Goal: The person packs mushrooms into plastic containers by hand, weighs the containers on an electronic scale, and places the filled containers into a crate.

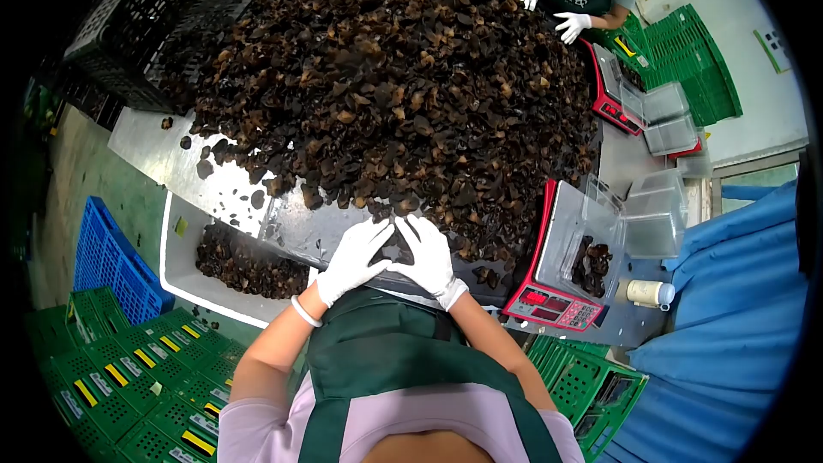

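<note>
A large heap of dark brown wood ear mushrooms (394, 94) covers most of the metal table (296, 231). At the heap's near edge, my left hand (353, 255) lies in a white glove with its fingers stretched forward. Beside it is my right hand (427, 259), gloved too, fingers extended and the tips by the lowest mushrooms. The two thumbs come close together over the table edge. Neither hand shows anything held. To the right stands a red scale (549, 304) with a clear plastic box on it, holding a few mushrooms (591, 266).
A white tub (176, 249) with mushrooms sits at left below the table edge. A black crate (129, 43) lies tipped at upper left. Clear boxes (656, 214) and a bottle (649, 293) are at right. A co-worker's gloved hand (572, 26) is near a second scale (610, 94).
</note>
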### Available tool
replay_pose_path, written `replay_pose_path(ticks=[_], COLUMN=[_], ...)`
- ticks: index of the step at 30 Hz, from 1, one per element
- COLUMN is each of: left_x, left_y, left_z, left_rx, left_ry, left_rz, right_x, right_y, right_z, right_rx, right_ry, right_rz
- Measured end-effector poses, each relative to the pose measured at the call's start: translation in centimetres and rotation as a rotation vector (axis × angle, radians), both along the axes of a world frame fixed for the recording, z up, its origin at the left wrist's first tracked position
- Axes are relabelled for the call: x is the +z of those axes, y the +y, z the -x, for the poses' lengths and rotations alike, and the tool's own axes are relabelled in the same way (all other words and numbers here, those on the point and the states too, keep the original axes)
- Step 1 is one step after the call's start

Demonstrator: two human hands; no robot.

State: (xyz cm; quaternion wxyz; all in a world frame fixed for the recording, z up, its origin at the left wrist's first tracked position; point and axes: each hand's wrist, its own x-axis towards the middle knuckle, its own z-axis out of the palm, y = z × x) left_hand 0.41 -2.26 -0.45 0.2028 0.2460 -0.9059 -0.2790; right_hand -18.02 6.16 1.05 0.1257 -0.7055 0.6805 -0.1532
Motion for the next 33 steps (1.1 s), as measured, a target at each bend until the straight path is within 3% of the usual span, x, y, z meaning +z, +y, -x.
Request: replay_pose_path(ticks=[7, 13, 14, 15, 17, 18, 19, 20, 21, 22, 23, 25, 31, 33], left_x=[-0.9, -1.6, -1.6, -1.6, -0.8, -0.3, 0.3, 1.0, -1.7, -0.4, 1.5, 2.8, 4.6, 6.1], left_y=[1.6, 0.4, 0.3, 0.2, 0.0, 0.1, 0.0, -0.1, -0.5, -0.7, -0.9, -1.0, 0.5, 1.5], left_z=[0.1, 1.6, 1.8, 2.0, 2.2, 2.3, 2.5, 2.9, 2.7, 2.9, 3.1, 4.3, 8.7, 10.8], left_rx=[0.025, 0.103, 0.181, 0.257, 0.342, 0.402, 0.461, 0.468, 0.37, 0.354, 0.335, 0.288, 0.126, 0.155], left_ry=[0.034, 0.158, 0.222, 0.285, 0.357, 0.362, 0.364, 0.518, 0.7, 0.805, 0.904, 1.014, 1.116, 1.14], left_rz=[0.083, 0.036, -0.045, -0.127, -0.394, -0.547, -0.701, -1.086, -1.322, -1.593, -1.865, -2.038, -2.17, -2.255], right_x=[-0.4, 1.0, 1.3, 1.9, 1.4, 0.8, 1.4, 1.7, 1.9, 1.6, 2.2, 3.3, 4.2, 4.4], right_y=[1.3, -0.3, -0.7, -0.7, -0.6, -0.6, -0.2, -0.1, -0.1, 0.2, 0.3, 0.7, 2.7, 3.7], right_z=[0.5, 1.2, 1.3, 2.2, 3.4, 3.6, 4.3, 4.5, 4.5, 4.9, 4.8, 4.7, 6.5, 7.6], right_rx=[0.016, -0.312, -0.418, -0.563, -0.548, -0.502, -0.538, -0.476, -0.41, -0.299, -0.3, -0.329, -0.095, -0.367], right_ry=[-0.046, -0.708, -0.896, -1.234, -1.868, -1.986, -2.281, -2.354, -2.423, -2.581, -2.579, -2.577, -2.678, -2.565], right_rz=[0.185, 0.192, 0.141, -0.131, -0.144, -0.074, -0.22, -0.15, -0.078, -0.053, -0.028, 0.112, 0.289, 0.345])
